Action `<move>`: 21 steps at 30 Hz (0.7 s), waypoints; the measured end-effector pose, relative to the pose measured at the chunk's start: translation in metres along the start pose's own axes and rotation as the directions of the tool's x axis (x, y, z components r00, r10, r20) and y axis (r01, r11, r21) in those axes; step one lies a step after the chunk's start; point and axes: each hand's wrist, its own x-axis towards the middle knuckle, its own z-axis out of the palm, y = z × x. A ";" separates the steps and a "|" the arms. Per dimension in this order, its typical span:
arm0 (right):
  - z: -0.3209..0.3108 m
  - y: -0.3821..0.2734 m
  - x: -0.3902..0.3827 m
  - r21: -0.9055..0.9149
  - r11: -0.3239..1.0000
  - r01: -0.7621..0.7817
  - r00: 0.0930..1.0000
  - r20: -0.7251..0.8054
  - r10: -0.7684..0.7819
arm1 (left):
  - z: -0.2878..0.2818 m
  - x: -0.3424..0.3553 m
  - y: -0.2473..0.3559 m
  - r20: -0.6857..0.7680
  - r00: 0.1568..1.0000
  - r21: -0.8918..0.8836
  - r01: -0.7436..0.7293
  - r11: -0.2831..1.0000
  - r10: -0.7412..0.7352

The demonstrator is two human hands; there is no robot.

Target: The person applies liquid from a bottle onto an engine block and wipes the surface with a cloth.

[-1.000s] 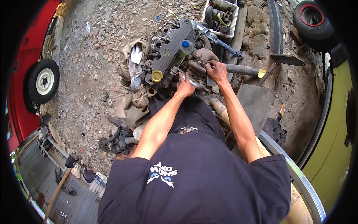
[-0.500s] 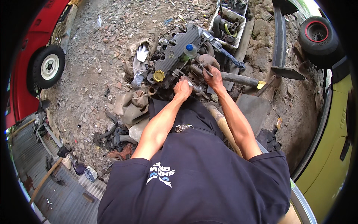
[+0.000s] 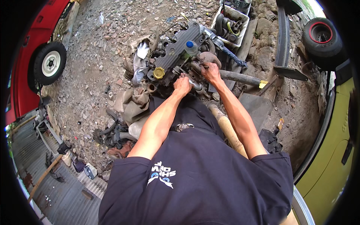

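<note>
An engine with a grey ribbed cover (image 3: 172,48) lies on the ground ahead of me, with a yellow cap (image 3: 159,73) and a blue-capped plastic bottle (image 3: 191,48) on it. My left hand (image 3: 182,86) has its fingers curled at a silvery metal fitting (image 3: 196,86) on the engine's near side; what exactly they grip is unclear. My right hand (image 3: 211,74), closed, is beside a rusty rounded housing (image 3: 209,57), pinching a small dark piece that is hard to make out.
A white crate of parts (image 3: 240,32), a thick pipe (image 3: 240,78), a dark beam (image 3: 281,45) and a loose wheel (image 3: 320,37) are right. Cloths (image 3: 131,105) and hoses (image 3: 116,137) lie left on the gravel. A red vehicle (image 3: 30,37) and an olive one (image 3: 337,157) flank me.
My left hand's fingers have curled in from a more extended reach and moved slightly left. My right hand has shifted slightly left on the housing. The view has also shifted a little.
</note>
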 end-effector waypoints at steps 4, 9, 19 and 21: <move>-0.019 -0.002 0.017 0.087 0.969 -0.230 0.973 0.033 0.228 | 0.004 0.002 -0.002 -0.012 1.000 -0.016 0.014 1.000 -0.015; -0.014 0.000 0.013 0.179 0.970 -0.165 0.986 0.002 0.167 | 0.012 0.003 -0.009 -0.065 0.998 -0.020 0.007 1.000 -0.008; -0.003 0.027 0.025 0.238 0.905 -0.354 0.935 0.128 0.332 | -0.004 0.002 -0.007 0.114 0.993 -0.040 0.019 0.999 -0.014; -0.005 0.002 0.017 0.174 0.956 -0.235 0.972 0.020 0.235 | 0.004 -0.001 -0.017 -0.027 1.000 -0.022 0.009 1.000 -0.010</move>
